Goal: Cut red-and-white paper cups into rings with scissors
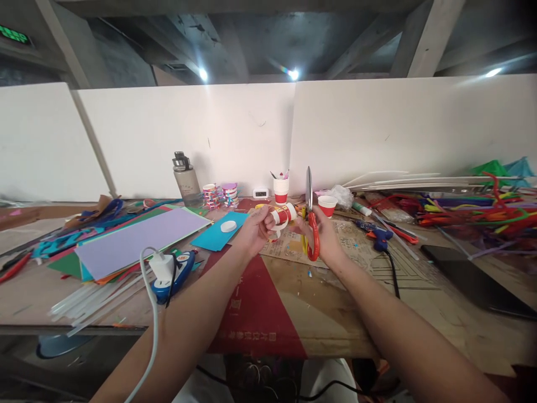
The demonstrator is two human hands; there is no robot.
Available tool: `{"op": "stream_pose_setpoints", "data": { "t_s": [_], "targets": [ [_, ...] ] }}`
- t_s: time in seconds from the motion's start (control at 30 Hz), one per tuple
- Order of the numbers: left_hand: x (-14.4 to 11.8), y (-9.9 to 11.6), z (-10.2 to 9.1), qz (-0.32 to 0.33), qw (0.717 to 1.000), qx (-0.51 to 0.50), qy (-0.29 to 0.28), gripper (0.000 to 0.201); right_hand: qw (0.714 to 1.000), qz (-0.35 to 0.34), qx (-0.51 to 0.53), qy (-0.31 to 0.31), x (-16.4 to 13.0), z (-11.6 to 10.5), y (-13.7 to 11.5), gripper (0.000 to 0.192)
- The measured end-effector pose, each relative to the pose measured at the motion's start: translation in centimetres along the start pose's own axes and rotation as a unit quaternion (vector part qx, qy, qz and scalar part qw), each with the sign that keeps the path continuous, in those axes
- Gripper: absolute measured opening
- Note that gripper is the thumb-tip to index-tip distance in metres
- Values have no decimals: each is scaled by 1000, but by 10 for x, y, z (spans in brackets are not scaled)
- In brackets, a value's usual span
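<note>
My left hand [254, 230] is closed round a small red-and-white paper cup [285, 213], tipped on its side. A pale curled strip hangs just below the cup beside my fingers. In my right hand [328, 237] is a pair of red-handled scissors [312, 238], with the blades pointing up and away from the cup. Something yellow shows by the right fingers; I cannot tell what it is. Both hands are above the cardboard-covered table, close to each other. A blue sheet [213, 238] with a white disc [228, 226] on it lies left of my left hand.
Behind stand a stack of cups [281, 190] holding pens, a small clock [260, 193], another cup [328, 206] and a bottle [187, 182]. A glue gun [380, 238] and black tablet-like slab [474, 280] lie right. Coloured sheets [138, 246] and a power strip [180, 274] lie left.
</note>
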State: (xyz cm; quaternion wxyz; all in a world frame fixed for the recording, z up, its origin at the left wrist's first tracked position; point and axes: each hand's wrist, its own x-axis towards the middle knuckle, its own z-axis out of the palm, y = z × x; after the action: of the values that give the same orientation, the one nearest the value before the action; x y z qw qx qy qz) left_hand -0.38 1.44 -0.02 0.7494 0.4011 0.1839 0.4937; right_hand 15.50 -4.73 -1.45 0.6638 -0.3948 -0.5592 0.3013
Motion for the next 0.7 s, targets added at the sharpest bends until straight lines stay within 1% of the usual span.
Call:
{"op": "stream_pose_setpoints", "data": {
  "t_s": [0.1,0.17,0.27,0.4,0.53,0.7],
  "targets": [
    [-1,-5,-1,-11,999,23,-31,39,1000,-14,8,18,0,3,-5,42],
    [-1,-9,-2,-19,998,44,-35,44,1000,-14,16,12,-1,4,-5,40],
    [0,-15,-3,-18,995,96,-14,51,1000,-10,29,-7,-1,3,0,40],
    [1,-19,-4,-9,989,148,6,57,1000,12,18,-10,-2,2,7,50],
    [1,-19,-5,5,983,181,35,58,999,27,28,-14,-3,2,9,51],
    [4,-19,-10,36,974,222,4,51,997,36,59,-15,-2,3,9,49]
  ]
}}
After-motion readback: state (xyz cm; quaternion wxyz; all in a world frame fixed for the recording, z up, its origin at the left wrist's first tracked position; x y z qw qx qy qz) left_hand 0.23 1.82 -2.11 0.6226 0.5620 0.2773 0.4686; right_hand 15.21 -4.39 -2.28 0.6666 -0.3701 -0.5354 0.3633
